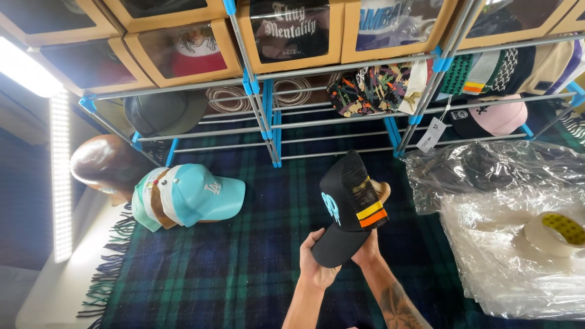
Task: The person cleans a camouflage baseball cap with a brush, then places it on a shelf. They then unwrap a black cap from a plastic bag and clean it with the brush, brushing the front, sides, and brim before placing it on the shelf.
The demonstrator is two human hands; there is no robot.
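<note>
Black cap [348, 204] over plaid blanket [244, 268], shelving [268, 116] behind

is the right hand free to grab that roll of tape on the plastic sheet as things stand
Probably not at once: the right hand and left hand both hold the black cap. The tape roll lies uncovered on the plastic.

I count 3 stacked caps on the plaid blanket, top one light-blue [198, 195], 1 black mesh-back trucker cap [348, 210], 1 tape roll [556, 234], approx. 6 cardboard window boxes [291, 33].

Single head-worn view, looking steeply down, close over plaid blanket [244, 268], facing shelf rack [268, 116]
</note>
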